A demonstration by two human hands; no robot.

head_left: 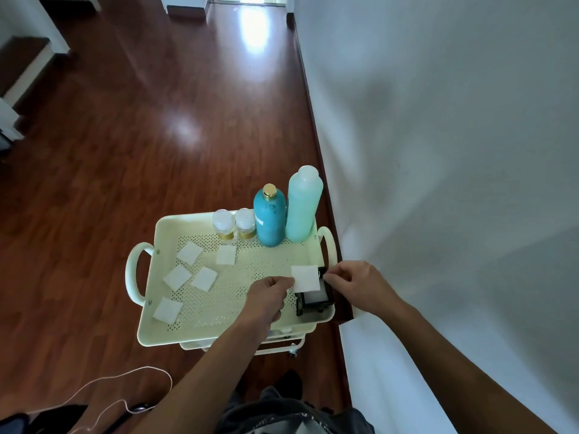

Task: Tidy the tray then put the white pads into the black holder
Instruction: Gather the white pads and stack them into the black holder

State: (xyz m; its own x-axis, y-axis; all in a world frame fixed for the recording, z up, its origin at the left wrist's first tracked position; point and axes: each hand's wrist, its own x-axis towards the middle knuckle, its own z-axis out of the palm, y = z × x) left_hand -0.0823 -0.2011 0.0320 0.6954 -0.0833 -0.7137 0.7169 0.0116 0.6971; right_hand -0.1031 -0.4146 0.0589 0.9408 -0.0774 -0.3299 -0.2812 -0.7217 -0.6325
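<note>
- Head view: your left hand (269, 292) pinches one white pad (305, 278) by its edge, holding it just above the black holder (313, 300) at the tray (163, 333)'s right side, ready to drop in.
- Your right hand (360, 285), fingers pinched on the holder's far rim, steadies it; five loose pads (190, 252) lie on the tray's left.

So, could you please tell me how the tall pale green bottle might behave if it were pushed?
The pale green bottle is tall and narrow, so a high push would probably tip it. It looks mostly full, so likely fairly heavy. It stands close beside the teal bottle, which it might knock.
</note>
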